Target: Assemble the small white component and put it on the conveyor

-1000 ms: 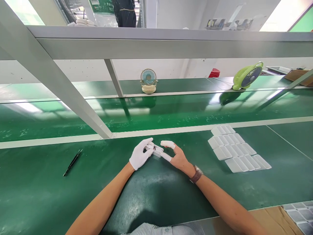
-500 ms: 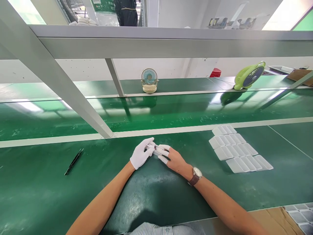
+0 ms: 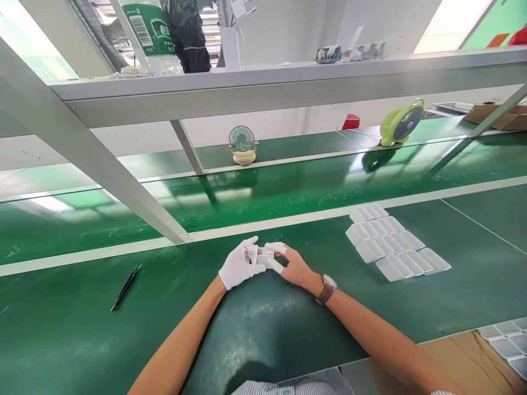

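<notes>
My left hand [image 3: 239,265], in a white glove, is closed around one end of a small white plastic device [image 3: 263,254]. Dark and reddish details show in the middle of the device, too small to make out. My right hand [image 3: 290,264] has white covers on its fingertips and grips the other end between thumb and fingers. Both hands are together over the green work surface [image 3: 247,323]. Part of the device is hidden behind the fingers.
Black tweezers [image 3: 125,287] lie to the left. White compartment trays [image 3: 391,241] stand on the right, more trays [image 3: 508,343] in a cardboard box [image 3: 457,356] at lower right. Farther back are a metal frame [image 3: 123,181], a small cream fan [image 3: 242,145] and a green fan [image 3: 401,123].
The view has tilted and shifted slightly. My right fingers have moved from lying across the device to pinching its right end, and more of its white body now shows.
</notes>
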A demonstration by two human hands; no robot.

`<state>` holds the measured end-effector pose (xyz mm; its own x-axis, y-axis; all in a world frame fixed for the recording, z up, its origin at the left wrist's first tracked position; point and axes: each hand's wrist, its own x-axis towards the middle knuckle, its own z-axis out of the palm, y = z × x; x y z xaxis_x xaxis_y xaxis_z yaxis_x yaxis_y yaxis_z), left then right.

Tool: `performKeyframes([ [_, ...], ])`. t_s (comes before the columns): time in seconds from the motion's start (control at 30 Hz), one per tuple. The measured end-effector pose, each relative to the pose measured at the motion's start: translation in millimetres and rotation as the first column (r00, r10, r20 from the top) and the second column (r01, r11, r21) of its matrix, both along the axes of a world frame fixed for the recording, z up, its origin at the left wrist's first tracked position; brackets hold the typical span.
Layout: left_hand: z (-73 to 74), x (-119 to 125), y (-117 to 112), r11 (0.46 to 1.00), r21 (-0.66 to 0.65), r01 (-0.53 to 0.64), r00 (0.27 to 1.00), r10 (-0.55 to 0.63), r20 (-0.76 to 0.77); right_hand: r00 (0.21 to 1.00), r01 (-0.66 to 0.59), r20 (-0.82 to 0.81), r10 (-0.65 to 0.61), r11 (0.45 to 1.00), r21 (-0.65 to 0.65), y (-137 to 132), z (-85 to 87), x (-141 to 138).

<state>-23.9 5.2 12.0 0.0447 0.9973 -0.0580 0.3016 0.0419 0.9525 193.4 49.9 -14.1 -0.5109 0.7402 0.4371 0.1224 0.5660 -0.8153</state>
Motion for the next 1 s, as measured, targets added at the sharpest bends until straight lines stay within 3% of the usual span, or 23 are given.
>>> performKeyframes([
  [0.13, -8.1, -3, 2, 0.999, 0.034, 0.023, 1.0, -0.023, 0.009, 0.997, -0.066, -0.041, 0.062, 0.993, -0.102, -1, -0.5, -2],
  [0.23, -7.4, -4, 3, 0.998, 0.065, -0.009, 1.0, 0.007, 0.027, 0.981, -0.117, -0.181, 0.066, 0.951, -0.285, -1, 1.9, -6],
  [0.33, -5.3, -4, 2, 0.999, 0.048, -0.012, 0.997, 0.008, 0.079, 0.939, -0.199, -0.345, -0.006, 0.807, -0.555, 1, 5.0, -8],
  [0.43, -5.3, -2, 1, 1.0, 0.028, 0.0, 0.998, -0.002, 0.07, 0.891, -0.312, -0.448, -0.067, 0.628, -0.713, 6, 8.4, -7],
  [0.53, -5.9, 3, 1, 0.999, 0.048, -0.008, 1.0, 0.008, -0.011, 0.875, -0.363, -0.477, -0.078, 0.546, -0.755, 10, 11.8, -4],
  [0.73, -2.8, 8, -1, 0.996, 0.089, -0.007, 0.996, 0.016, -0.092, 0.882, -0.385, -0.469, -0.055, 0.491, -0.782, 11, 13.6, -2],
  [1.0, -8.7, 9, -4, 0.997, 0.052, -0.065, 0.998, 0.066, -0.02, 0.887, -0.433, -0.46, 0.04, 0.419, -0.798, 9, 11.5, -3],
])
